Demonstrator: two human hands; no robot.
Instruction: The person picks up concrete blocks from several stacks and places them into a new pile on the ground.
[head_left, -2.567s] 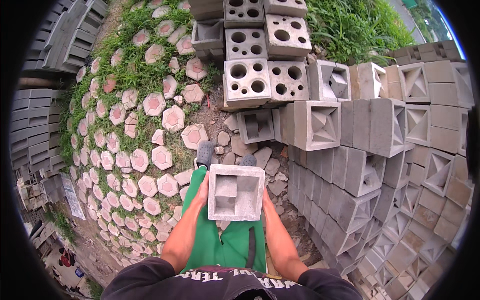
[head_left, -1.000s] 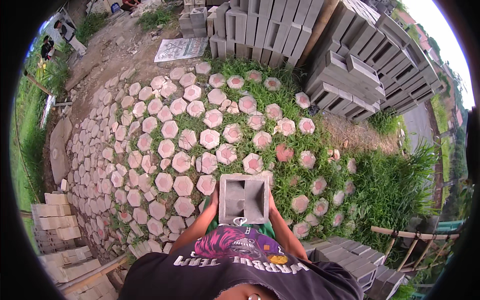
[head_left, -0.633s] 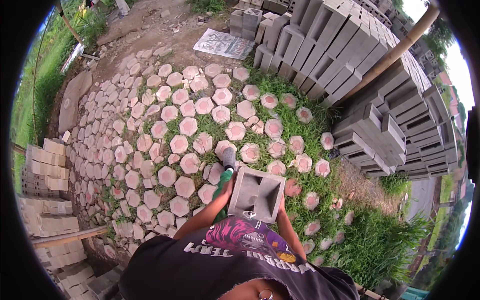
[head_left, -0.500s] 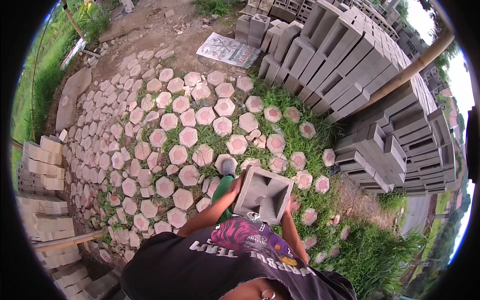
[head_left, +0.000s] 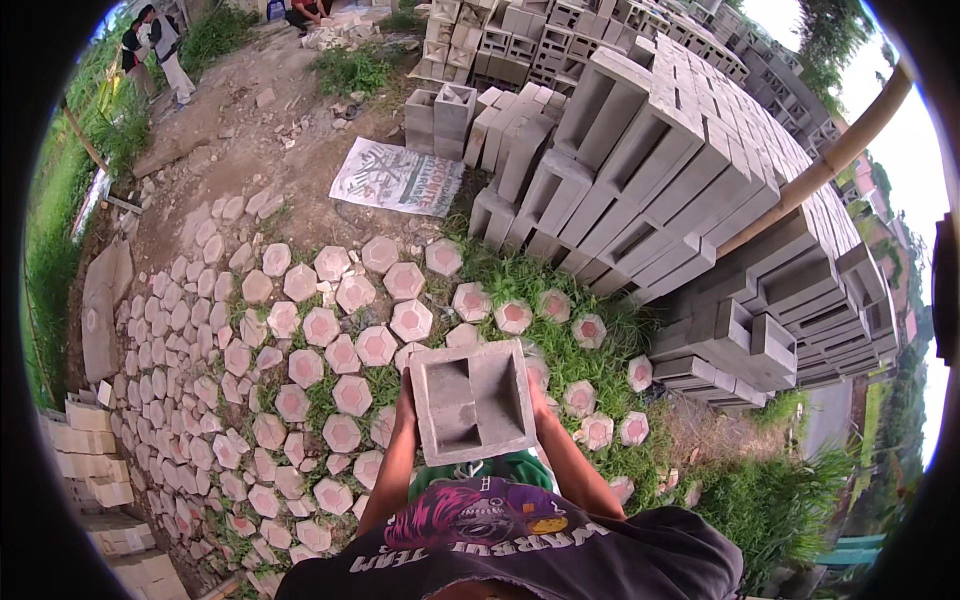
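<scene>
I carry a grey hollow concrete block [head_left: 473, 400] in front of my body, its two-celled face turned up toward me. My left hand [head_left: 405, 410] is closed against the block's left side. On the opposite side my right hand [head_left: 537, 396] grips it too. The block hides most of the fingers of both hands. Below the block, part of my green shorts [head_left: 455, 480] shows.
Hexagonal pavers [head_left: 351, 395] with grass between them cover the ground. Tall concrete block stacks [head_left: 655, 150] stand ahead and right, with a bamboo pole [head_left: 815, 175] leaning across. A printed sack [head_left: 398, 177] lies before them. Several people [head_left: 165, 50] are far off; pale blocks [head_left: 85, 440] stand left.
The block has moved up and left in view and now sits squarer between my hands. My view has tilted up, bringing distant people and more stacks into sight.
</scene>
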